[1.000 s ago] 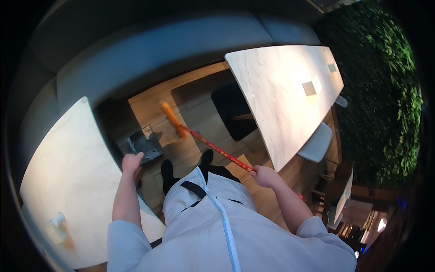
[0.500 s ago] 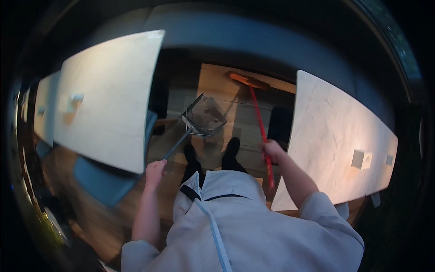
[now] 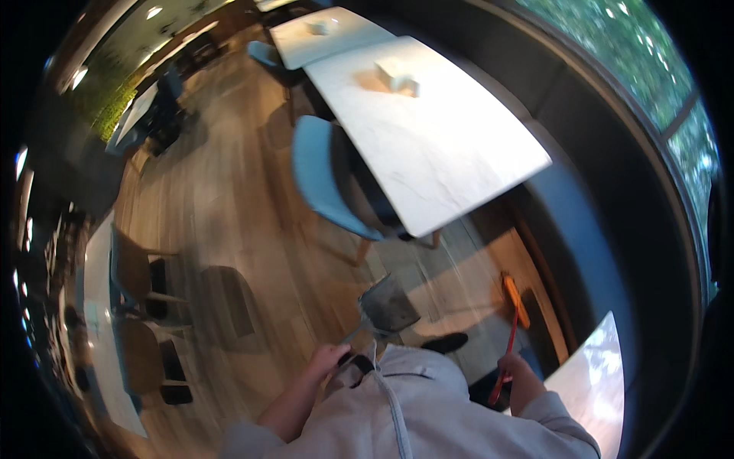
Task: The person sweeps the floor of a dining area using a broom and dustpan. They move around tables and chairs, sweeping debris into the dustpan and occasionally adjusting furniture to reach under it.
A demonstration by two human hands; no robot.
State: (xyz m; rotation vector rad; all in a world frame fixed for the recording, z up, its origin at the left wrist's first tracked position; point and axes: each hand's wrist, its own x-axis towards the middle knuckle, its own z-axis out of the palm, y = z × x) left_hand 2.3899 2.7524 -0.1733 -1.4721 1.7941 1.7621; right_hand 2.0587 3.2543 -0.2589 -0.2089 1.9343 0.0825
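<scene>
The right hand [image 3: 521, 375] is shut tight round the red stick of the broom [image 3: 510, 336], and the stick runs up & away from that grip to the orange brush end [image 3: 511, 291], which sits low by the floor [image 3: 252, 245] next to the dark bench wall. The left hand [image 3: 327, 359] is closed on the thin handle of the grey dustpan [image 3: 388, 306], w/ the pan out in front of that grip, up & a bit to the right. The pan is well apart from the brush, w/ a black shoe [image 3: 447, 343] between them, so the right hand is the one nearer the brush end.
</scene>
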